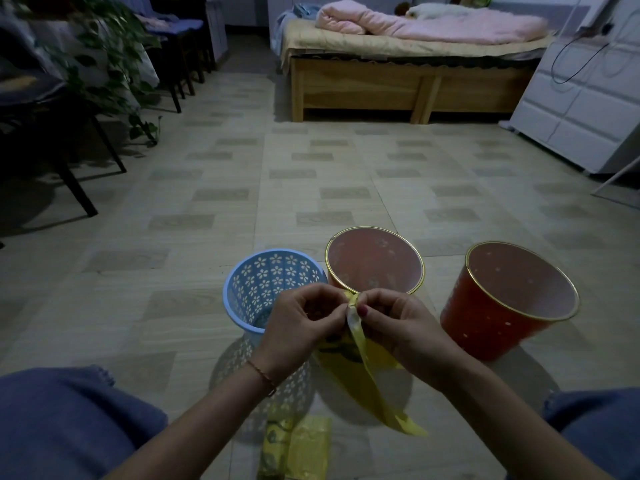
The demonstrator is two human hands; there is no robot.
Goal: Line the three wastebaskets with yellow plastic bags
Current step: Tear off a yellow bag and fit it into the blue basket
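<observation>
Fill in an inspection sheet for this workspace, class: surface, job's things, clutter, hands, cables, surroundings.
Surface: tiled floor, dimly lit.
Job's things: blue basket, middle red basket and right red basket stand upright, none lined yet; one yellow bag held above the floor, still folded narrow; more bags lie flat near the knees.
Clutter: nothing seen.
Hands: left hand and right hand both pinch the bag's top end with their fingers.
Cables: a dark cable loops down the white cabinet.
Surroundings: wooden bed with pink quilt, chairs, trailing plant.
</observation>
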